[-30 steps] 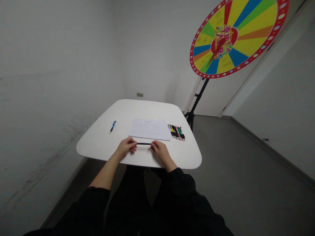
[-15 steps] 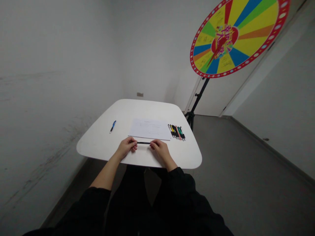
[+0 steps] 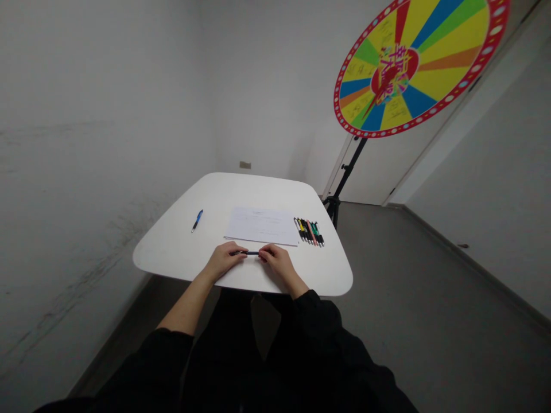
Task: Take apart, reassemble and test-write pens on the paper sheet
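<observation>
A slim dark pen (image 3: pixel 252 253) lies level between my two hands, near the front edge of the white table (image 3: pixel 172 252). My left hand (image 3: pixel 224 258) is closed on its left end, and my right hand (image 3: pixel 275 257) pinches its right end. Only the middle stretch of the pen shows; fingers cover both ends. Just beyond my hands rests a small stack of white paper (image 3: pixel 262 225) with faint print on it. To the right of the paper, several pens (image 3: pixel 309 232) in various colours lie side by side.
A blue pen (image 3: pixel 197 221) lies alone on the left part of the table. Behind the table's right side, a black tripod stand (image 3: pixel 350 166) carries a large colourful prize wheel (image 3: pixel 451 57). A wall (image 3: pixel 64 143) runs close along the left.
My left hand has slid right along the pen, closer to my right hand, so less of the pen shows. My right hand has hardly moved.
</observation>
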`<state>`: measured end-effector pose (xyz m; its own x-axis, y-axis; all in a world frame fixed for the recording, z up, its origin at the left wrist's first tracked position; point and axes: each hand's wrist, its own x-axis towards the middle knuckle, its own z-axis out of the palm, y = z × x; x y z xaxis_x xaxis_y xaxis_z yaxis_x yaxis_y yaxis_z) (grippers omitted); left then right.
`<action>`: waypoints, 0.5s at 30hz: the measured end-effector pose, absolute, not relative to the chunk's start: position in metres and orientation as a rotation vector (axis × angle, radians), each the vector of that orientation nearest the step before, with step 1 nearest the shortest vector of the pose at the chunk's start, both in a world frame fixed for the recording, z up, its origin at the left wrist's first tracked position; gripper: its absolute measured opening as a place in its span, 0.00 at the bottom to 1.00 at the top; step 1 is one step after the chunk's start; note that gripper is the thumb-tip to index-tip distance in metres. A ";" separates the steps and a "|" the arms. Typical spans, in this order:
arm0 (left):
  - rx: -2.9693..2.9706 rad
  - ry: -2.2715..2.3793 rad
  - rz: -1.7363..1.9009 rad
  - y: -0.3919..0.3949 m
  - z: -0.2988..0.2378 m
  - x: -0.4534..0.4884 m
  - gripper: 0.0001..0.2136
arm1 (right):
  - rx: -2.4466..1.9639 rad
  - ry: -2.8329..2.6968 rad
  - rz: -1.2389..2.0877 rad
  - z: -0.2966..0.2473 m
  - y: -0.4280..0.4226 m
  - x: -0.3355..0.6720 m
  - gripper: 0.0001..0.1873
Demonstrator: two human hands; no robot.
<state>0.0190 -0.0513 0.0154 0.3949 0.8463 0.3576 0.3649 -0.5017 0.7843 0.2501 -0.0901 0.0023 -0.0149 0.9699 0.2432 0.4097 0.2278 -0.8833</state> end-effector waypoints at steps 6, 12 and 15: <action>2.028 1.048 1.047 -0.050 0.014 0.017 0.07 | -1.281 -1.628 0.708 -0.003 -0.084 0.248 0.05; 1.866 1.050 1.005 -0.053 0.013 0.018 0.10 | -1.264 -1.669 0.635 -0.005 -0.083 0.249 0.05; 1.817 1.046 0.993 -0.054 0.014 0.018 0.11 | -1.228 -1.653 0.636 -0.004 -0.084 0.250 0.05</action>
<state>0.0177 -0.0540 0.0138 0.3501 0.9072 0.2334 0.2802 -0.3391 0.8980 0.2496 -0.0837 -0.0041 -0.0477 0.9242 0.3790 0.4315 0.3613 -0.8266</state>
